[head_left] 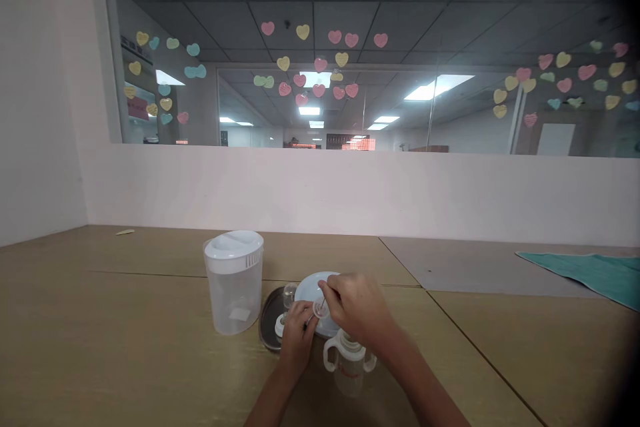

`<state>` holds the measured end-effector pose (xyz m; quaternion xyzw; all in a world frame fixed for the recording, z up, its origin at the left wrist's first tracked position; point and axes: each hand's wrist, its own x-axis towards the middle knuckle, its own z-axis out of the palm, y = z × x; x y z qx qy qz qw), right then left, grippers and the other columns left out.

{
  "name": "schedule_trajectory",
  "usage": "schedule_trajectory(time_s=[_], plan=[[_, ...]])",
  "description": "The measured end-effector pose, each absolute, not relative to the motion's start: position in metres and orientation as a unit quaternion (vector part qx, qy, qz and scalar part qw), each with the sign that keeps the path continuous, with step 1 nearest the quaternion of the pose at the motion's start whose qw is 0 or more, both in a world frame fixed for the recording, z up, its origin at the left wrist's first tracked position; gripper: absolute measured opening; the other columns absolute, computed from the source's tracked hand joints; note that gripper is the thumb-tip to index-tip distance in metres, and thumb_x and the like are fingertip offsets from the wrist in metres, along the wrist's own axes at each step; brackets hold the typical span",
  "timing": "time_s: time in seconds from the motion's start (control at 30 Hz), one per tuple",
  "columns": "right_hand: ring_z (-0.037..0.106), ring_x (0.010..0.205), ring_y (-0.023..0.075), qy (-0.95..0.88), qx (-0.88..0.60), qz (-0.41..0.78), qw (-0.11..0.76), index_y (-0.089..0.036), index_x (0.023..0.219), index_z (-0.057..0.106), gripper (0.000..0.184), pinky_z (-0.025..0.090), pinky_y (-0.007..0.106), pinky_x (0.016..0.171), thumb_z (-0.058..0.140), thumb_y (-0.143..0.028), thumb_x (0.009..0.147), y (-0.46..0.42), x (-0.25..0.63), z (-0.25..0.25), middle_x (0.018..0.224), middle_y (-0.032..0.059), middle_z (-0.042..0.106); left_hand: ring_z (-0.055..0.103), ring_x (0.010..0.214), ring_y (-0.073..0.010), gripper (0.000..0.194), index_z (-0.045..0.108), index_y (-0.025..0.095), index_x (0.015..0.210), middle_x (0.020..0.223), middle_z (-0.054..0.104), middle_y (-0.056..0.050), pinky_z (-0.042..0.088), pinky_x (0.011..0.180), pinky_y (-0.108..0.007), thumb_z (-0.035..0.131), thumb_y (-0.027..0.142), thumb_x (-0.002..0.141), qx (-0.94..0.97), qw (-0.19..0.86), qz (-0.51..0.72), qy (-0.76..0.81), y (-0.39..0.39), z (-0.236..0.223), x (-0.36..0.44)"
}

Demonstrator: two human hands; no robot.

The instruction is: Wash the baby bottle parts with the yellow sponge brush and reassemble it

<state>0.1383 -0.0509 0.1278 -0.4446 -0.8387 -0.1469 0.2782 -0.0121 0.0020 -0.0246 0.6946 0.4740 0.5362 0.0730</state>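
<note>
My left hand point(296, 333) is closed around a small round clear part point(319, 310), held just above the table. My right hand point(356, 307) pinches a thin straw-like piece point(323, 300) against that part. A clear baby bottle with two side handles point(349, 367) stands right below my right hand. Behind the hands lies a pale blue round plate point(313, 287), and to its left a dark tray point(270, 320) holds a small clear dome cap point(289, 293) and a white ring point(279, 327).
A clear plastic pitcher with a white lid point(233, 280) stands left of the tray. A teal cloth point(590, 273) lies at the far right of the wooden table point(100, 347). A low white wall with a heart-stickered window point(320, 187) runs behind.
</note>
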Motion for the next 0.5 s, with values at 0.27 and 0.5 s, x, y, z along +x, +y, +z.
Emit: schedule_trajectory(time_s=[0.27, 0.5], plan=[[0.029, 0.045, 0.0068, -0.797, -0.413, -0.024, 0.439, -0.017, 0.05, 0.04, 0.044, 0.017, 0.023, 0.049, 0.039, -0.037, 0.089, -0.042, 0.166, 0.141, 0.045, -0.0038, 0.038, 0.054, 0.085, -0.0192, 0.03, 0.066, 0.021, 0.082, 0.085, 0.064, -0.005, 0.043, 0.078, -0.031, 0.042, 0.038, 0.089, 0.704, 0.061, 0.517, 0.483, -0.002, -0.02, -0.011], [0.026, 0.05, 0.0081, -0.706, -0.469, 0.001, 0.53, -0.019, 0.051, 0.028, 0.047, 0.02, 0.022, 0.05, 0.039, -0.049, 0.086, -0.023, 0.208, 0.149, 0.049, -0.0051, 0.027, 0.052, 0.083, -0.0183, 0.033, 0.064, 0.02, 0.08, 0.083, 0.063, -0.004, 0.039, 0.075, -0.03, 0.037, 0.035, 0.092, 0.732, 0.028, 0.453, 0.507, -0.011, -0.02, -0.005]])
